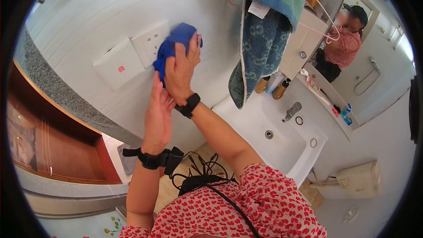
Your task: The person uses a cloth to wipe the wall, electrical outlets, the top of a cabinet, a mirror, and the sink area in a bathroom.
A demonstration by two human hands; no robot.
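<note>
A blue cloth [182, 33] lies bunched against the pale wall, beside a white wall socket plate [152, 43] and partly over its right edge. My right hand [181, 69] presses the cloth to the wall with its fingers spread over it. My left hand [158, 109] is raised just below, its fingertips by the cloth's lower edge; whether they touch it cannot be told. Left of the socket is a white cover box [120, 64] with a small red mark. Both wrists wear black straps.
Right of my hands a green and blue towel [264, 39] hangs from a pink hanger. Beyond stand a white washbasin [281, 138] with a faucet [292, 110], pump bottles [281, 89], a shelf of small items and a mirror [376, 56]. A granite-edged doorway [66, 86] is at left.
</note>
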